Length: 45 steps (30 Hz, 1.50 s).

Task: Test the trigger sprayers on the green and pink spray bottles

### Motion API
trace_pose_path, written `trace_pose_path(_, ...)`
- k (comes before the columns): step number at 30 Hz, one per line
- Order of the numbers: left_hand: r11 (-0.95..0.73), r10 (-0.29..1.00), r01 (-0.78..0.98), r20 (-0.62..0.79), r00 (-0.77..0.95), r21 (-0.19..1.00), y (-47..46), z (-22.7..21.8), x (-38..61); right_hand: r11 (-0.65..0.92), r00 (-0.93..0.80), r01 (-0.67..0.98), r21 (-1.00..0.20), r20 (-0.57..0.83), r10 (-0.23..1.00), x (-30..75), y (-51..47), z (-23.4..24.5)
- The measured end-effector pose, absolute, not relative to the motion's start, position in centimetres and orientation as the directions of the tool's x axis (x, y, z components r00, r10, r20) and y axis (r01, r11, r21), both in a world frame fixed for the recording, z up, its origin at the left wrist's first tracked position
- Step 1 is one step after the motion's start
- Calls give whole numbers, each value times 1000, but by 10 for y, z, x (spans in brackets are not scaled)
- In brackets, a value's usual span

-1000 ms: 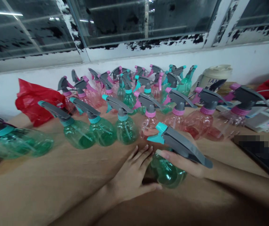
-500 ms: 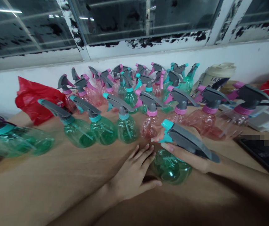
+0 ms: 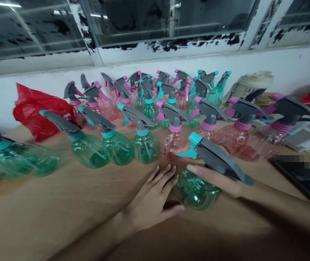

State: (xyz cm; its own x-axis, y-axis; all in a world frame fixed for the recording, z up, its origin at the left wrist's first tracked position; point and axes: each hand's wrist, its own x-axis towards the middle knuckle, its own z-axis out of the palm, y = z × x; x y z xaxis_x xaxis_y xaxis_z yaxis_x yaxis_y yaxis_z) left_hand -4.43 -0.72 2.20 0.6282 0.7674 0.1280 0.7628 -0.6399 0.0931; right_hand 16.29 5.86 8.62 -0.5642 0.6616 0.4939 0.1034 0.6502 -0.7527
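Observation:
My right hand is wrapped around the neck of a green spray bottle, which has a grey trigger head and a turquoise nozzle and trigger. The nozzle points to the left and part of my fingers is hidden behind the head. My left hand lies on the wooden table, fingers stretched out, close to the left side of that bottle. Beyond my hands stands a row of spray bottles, among them a green one and a pink one.
Several more pink and green spray bottles crowd near the wall. A red plastic bag sits at the back left, and more green bottles are at the left edge. To the right are a cup, a white device and a dark phone.
The trigger head of the held bottle has shifted slightly, its nozzle now a little higher and further right. My left hand stays flat; the view has moved a little.

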Motion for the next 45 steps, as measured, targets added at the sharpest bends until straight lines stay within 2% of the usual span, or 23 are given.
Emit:
trace_pose_path(33, -647, 755, 762, 153, 638, 15, -6, 21, -44, 638, -548, 75, -766, 503, 668, 159, 56, 94)
trace_pose_path(38, -647, 758, 762, 129, 640, 25, -5, 23, -44, 619, -545, 129, -775, 466, 697, 160, 55, 93)
trace_pose_path(45, -640, 764, 767, 136, 631, 37, -7, 24, -44, 622, -570, 85, -779, 474, 672, 162, 57, 92)
